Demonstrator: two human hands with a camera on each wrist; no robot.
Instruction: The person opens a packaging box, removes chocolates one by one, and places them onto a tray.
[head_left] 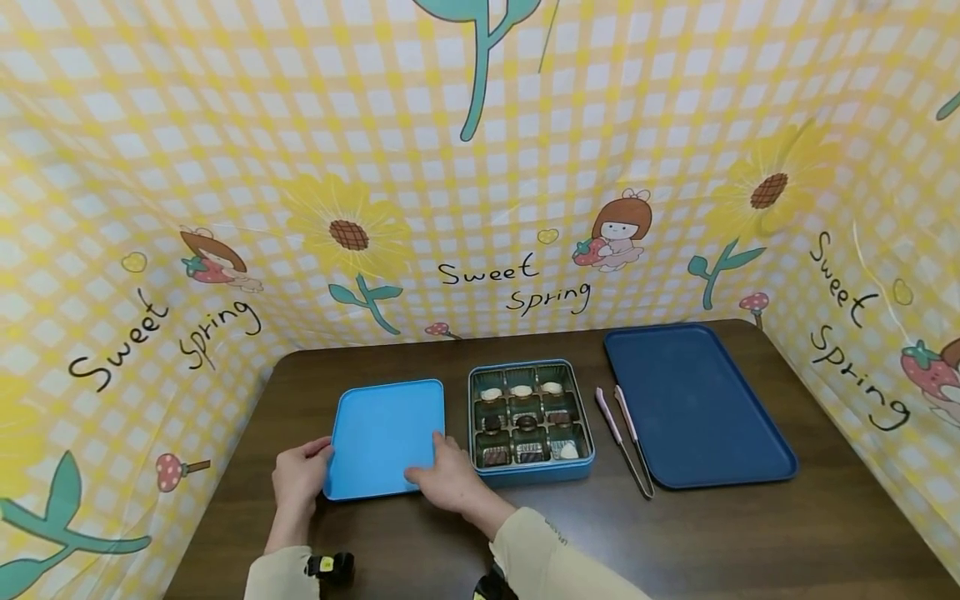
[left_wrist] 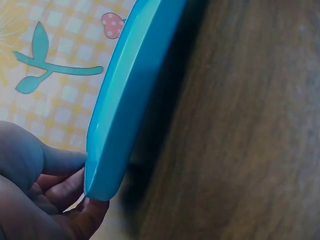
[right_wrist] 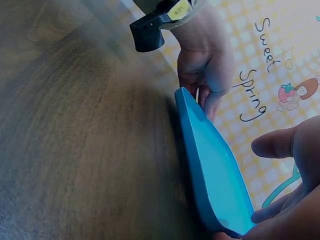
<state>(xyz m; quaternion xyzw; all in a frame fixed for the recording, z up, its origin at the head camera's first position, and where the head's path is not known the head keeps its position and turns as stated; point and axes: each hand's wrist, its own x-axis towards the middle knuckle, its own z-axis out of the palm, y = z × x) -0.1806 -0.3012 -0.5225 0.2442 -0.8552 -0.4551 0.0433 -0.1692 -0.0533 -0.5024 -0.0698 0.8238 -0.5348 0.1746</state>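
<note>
A light blue square lid (head_left: 386, 437) lies at the left of the table, its low rim turned upward. My left hand (head_left: 300, 477) grips the lid's left near corner; in the left wrist view the thumb presses the rim and fingers curl beneath. At the right edge, my right hand (head_left: 453, 479) holds the lid, its thumb (right_wrist: 272, 145) reaching over the surface while fingertips lie around the rim. Whether the lid is slightly raised I cannot tell. Right of it stands a blue box (head_left: 532, 473) with a divided insert of chocolates (head_left: 527, 423), some wrapped and some white.
Tongs (head_left: 636, 450) with pink handle ends lie right of the box, tips toward me. A dark blue tray (head_left: 693, 408) rests at the right of the brown table (head_left: 720, 542). A yellow checked cloth (head_left: 480, 200) rises behind and at both sides.
</note>
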